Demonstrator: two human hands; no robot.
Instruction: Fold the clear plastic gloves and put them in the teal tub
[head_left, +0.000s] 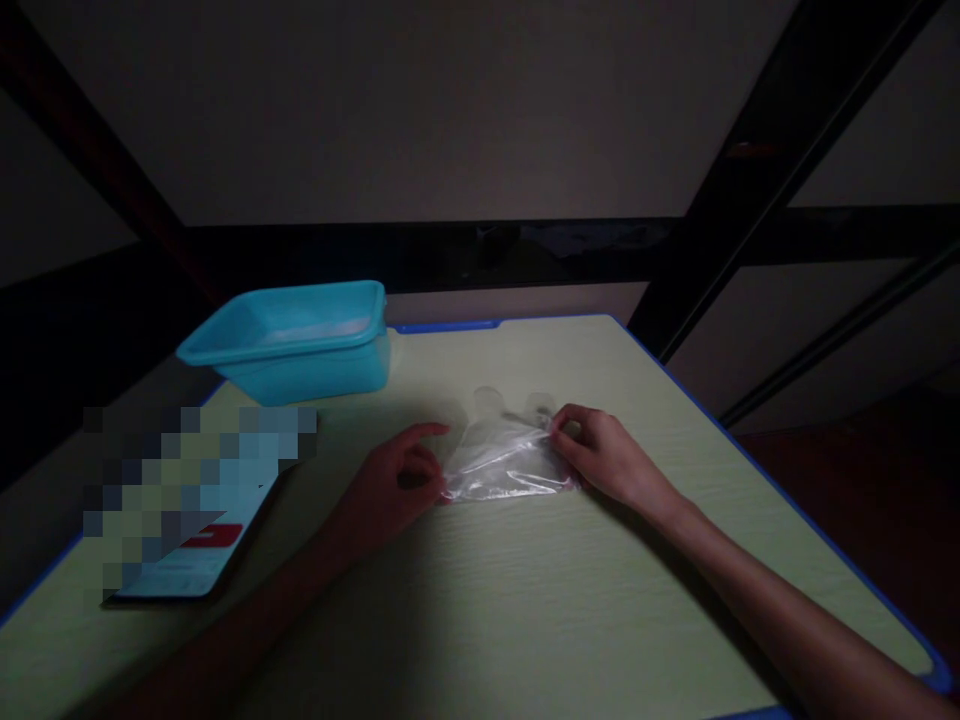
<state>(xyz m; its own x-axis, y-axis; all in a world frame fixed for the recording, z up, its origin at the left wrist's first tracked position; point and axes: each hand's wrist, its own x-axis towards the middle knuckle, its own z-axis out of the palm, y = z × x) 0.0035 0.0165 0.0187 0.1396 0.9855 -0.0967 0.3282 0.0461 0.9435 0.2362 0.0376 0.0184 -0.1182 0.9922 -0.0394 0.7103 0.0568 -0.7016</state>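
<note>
A clear, shiny plastic bag (502, 465) lies on the table between my hands, with two rounded transparent shapes at its far edge. My left hand (397, 475) is at the bag's near left corner, thumb and curled fingers closed on it while the index finger reaches out over the far side. At the bag's right edge, my right hand (600, 450) pinches the film between thumb and fingers. Glare hides any finer detail of the bag, and I cannot tell whether anything is inside it.
A blue plastic basket (322, 370) stands at the table's back left corner. Closer to me on the left lies a flat, partly blurred printed item (217, 560) with a red patch. The pale wood-look table (510, 610) has blue edging; a wall rises behind it.
</note>
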